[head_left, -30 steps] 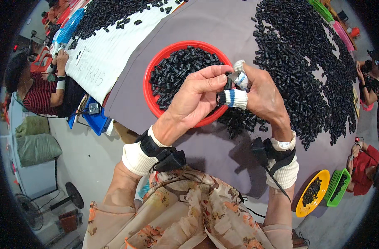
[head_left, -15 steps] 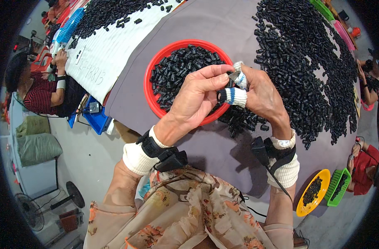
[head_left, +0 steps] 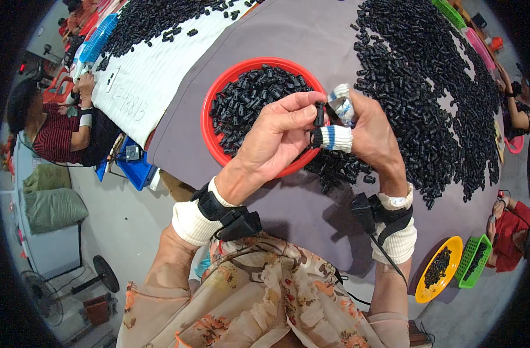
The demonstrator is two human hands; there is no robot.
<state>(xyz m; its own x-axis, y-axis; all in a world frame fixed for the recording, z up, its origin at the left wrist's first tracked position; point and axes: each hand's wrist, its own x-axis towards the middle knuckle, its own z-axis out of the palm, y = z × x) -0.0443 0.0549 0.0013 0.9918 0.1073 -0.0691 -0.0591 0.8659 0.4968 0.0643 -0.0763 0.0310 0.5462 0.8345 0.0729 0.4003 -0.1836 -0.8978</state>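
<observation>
Over the right part of a red basin (head_left: 207, 124), both hands meet. My left hand (head_left: 269, 134) pinches a small black cylindrical plastic part (head_left: 319, 114) between thumb and forefinger, held upright. My right hand (head_left: 372, 127), with white knit covers striped blue on its finger (head_left: 336, 138) and thumb, is closed on a small grey metal blade (head_left: 336, 104), mostly hidden by the covers. The blade lies just right of the black part; whether they touch I cannot tell. Many like black parts (head_left: 247, 95) fill the basin.
A wide pile of black parts (head_left: 421, 116) covers the table's right; another (head_left: 143, 29) lies on white sheeting far left. A yellow dish (head_left: 454, 255) and green basket (head_left: 474, 261) stand at right. Co-workers sit left (head_left: 56, 127) and right (head_left: 511, 232).
The black part now stands upright in my left fingertips, plainly visible. My right hand has shifted slightly right and turned, and the blade has drawn back from the left fingertips.
</observation>
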